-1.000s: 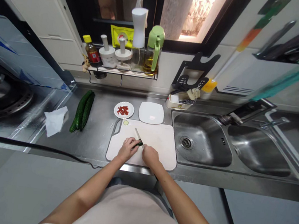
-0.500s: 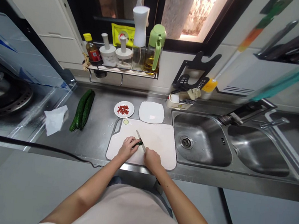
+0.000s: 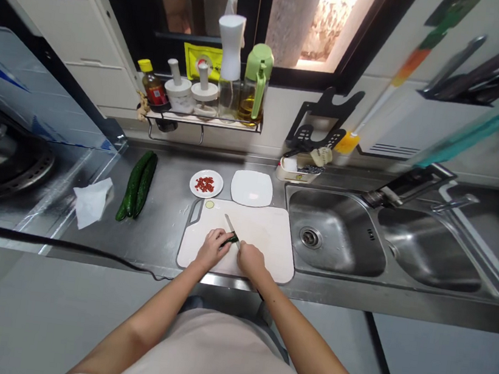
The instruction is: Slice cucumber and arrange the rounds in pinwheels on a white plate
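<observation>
On the white cutting board (image 3: 270, 239), my left hand (image 3: 212, 248) is closed on a short dark green cucumber piece (image 3: 232, 238). My right hand (image 3: 251, 259) grips a knife (image 3: 230, 223), its blade pointing up and left across the cucumber piece. The knife's handle is hidden in my fist. A pale round slice (image 3: 209, 204) lies near the board's top left corner. Behind the board stand a small white plate (image 3: 193, 183) with chopped red bits (image 3: 205, 184) and a square white plate (image 3: 252, 188) with nothing on it.
Whole cucumbers (image 3: 143, 185) and a crumpled white tissue (image 3: 91, 201) lie on the left of the steel counter. A double sink (image 3: 339, 235) is on the right. A wall rack (image 3: 221, 123) holds bottles and jars. A stove (image 3: 9, 161) is at far left.
My right hand and the knife have shifted slightly left. My left hand keeps its place on the cucumber piece. The camera view has moved a little.
</observation>
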`<action>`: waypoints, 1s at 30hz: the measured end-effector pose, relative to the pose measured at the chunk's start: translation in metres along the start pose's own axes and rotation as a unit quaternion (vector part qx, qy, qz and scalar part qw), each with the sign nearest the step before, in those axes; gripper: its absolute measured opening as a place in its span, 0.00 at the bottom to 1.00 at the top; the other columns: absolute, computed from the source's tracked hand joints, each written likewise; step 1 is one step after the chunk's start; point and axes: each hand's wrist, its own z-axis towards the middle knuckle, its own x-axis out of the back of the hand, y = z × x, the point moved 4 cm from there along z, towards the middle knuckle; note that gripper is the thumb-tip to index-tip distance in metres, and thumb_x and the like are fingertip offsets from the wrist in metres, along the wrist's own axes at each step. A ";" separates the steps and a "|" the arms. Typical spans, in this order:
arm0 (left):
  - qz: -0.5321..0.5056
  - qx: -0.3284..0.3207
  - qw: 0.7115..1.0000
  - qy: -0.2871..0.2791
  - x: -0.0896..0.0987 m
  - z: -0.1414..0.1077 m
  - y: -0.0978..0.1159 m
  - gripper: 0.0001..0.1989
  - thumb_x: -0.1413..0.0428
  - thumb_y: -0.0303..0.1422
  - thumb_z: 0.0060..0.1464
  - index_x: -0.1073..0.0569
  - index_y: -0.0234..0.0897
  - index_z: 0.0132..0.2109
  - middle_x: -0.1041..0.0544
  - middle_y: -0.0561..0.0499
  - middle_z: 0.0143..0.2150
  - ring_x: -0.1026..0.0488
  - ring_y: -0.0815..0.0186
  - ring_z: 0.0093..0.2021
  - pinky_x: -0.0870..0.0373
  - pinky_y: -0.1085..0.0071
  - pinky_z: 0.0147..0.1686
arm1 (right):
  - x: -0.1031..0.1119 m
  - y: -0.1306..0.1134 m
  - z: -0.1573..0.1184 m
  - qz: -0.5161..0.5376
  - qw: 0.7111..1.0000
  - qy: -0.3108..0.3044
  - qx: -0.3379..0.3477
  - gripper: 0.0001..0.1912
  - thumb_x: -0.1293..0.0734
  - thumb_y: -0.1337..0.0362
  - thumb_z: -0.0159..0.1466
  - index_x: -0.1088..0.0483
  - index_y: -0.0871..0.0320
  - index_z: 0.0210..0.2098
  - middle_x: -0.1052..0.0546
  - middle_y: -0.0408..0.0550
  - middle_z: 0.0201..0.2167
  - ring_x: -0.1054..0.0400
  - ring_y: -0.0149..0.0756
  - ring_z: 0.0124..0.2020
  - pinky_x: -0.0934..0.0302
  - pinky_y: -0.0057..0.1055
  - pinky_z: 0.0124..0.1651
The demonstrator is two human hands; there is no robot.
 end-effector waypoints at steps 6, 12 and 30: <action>0.003 -0.002 1.000 0.005 -0.002 0.000 -0.002 0.15 0.49 0.34 0.59 0.30 0.43 0.53 0.32 0.47 0.44 0.35 0.62 0.46 0.35 0.63 0.48 | 0.004 -0.005 0.008 0.003 1.000 0.014 0.007 0.15 0.47 0.69 0.65 0.35 0.61 0.47 0.24 0.57 0.41 0.29 0.41 0.44 0.41 0.31 0.40; 0.007 0.000 1.000 0.005 -0.001 0.000 -0.001 0.15 0.49 0.34 0.58 0.30 0.43 0.53 0.32 0.47 0.44 0.35 0.62 0.46 0.35 0.64 0.48 | 0.007 -0.009 0.011 0.007 1.000 0.013 0.005 0.15 0.47 0.69 0.65 0.35 0.61 0.48 0.24 0.57 0.42 0.29 0.41 0.44 0.41 0.31 0.40; 0.004 0.007 1.000 0.002 0.004 0.001 0.004 0.15 0.50 0.35 0.59 0.29 0.43 0.53 0.32 0.47 0.43 0.35 0.62 0.45 0.35 0.63 0.48 | -0.010 0.009 -0.024 -0.017 0.999 -0.012 -0.028 0.13 0.47 0.68 0.65 0.35 0.61 0.46 0.24 0.59 0.40 0.29 0.42 0.43 0.41 0.32 0.40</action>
